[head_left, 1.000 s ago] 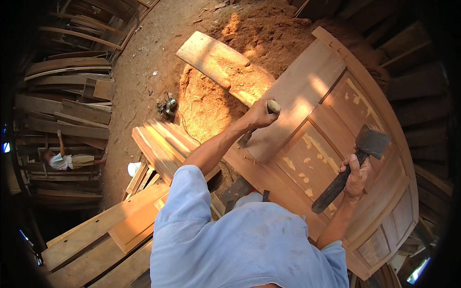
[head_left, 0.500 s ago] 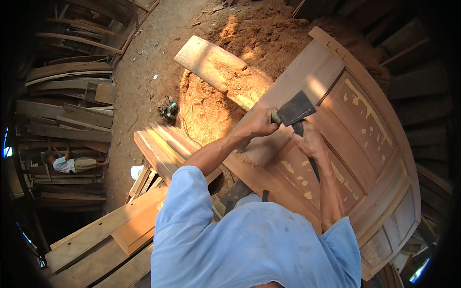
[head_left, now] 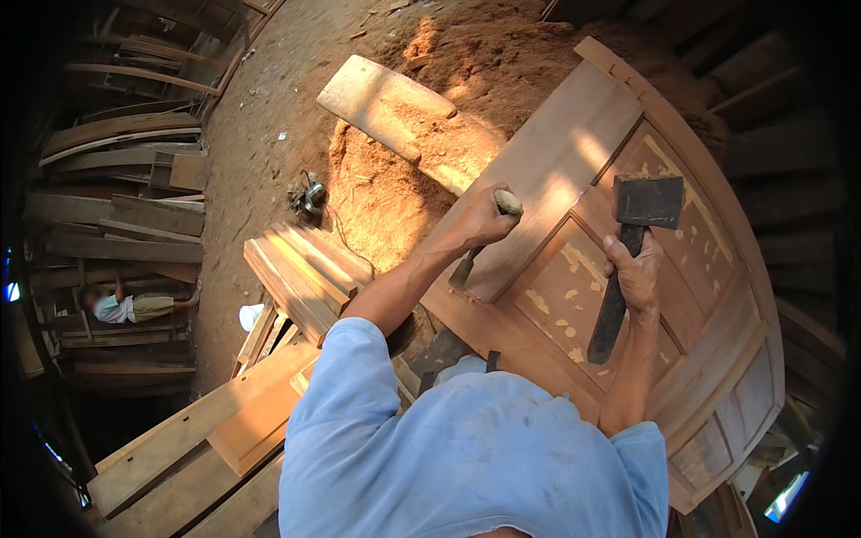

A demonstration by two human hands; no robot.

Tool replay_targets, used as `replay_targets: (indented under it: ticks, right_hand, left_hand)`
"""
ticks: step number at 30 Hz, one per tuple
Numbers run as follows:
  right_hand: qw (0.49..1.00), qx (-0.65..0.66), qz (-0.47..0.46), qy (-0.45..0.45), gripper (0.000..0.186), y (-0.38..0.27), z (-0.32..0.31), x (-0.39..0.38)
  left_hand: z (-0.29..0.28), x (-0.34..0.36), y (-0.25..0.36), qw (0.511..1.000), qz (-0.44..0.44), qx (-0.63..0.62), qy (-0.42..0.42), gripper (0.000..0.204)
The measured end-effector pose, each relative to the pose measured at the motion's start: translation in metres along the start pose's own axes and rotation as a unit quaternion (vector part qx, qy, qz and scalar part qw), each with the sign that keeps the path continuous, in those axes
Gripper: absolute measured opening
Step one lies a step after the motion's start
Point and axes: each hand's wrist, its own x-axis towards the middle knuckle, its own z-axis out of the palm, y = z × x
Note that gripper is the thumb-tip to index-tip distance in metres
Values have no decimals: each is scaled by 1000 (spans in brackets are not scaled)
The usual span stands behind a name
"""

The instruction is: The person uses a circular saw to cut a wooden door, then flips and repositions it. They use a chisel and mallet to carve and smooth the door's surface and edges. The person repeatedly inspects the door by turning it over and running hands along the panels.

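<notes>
My left hand (head_left: 485, 220) is wrapped round the handle of a chisel (head_left: 509, 203); the blade slants down to the wooden door's near-left edge. A dark mallet (head_left: 647, 201) is in my right hand (head_left: 635, 272), its fingers closed round the handle just below the block head. The mallet is raised to the right of the chisel, apart from it. Under both hands lies a large panelled wooden door (head_left: 574, 121), with pale filler patches on its panels.
A thick plank (head_left: 386, 99) covered with sawdust lies beyond the door's left side. Stacked boards (head_left: 291, 278) and a green power tool (head_left: 308, 197) are on the left, near a white cup-like container (head_left: 251, 316). Farther left, another person (head_left: 134, 308) is by the timber racks.
My right hand has swung the mallet away from the chisel handle, to the right. The left hand stays nearly in place, with the chisel's handle end now uncovered.
</notes>
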Motion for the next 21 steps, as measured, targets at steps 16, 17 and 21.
replay_targets:
  ticks: [16,17,21]
  right_hand:
    - [986,-160,-52,-11,22,20,9,22]
    - [960,-250,-65,-108,28,39,19,18]
    - [961,-221,-106,-128,24,45,18,18]
  left_hand:
    - [39,-4,-26,995,89,42,25,17]
    - [40,-3,-28,994,89,52,29,17]
    - [41,3,-32,995,72,73,18,17]
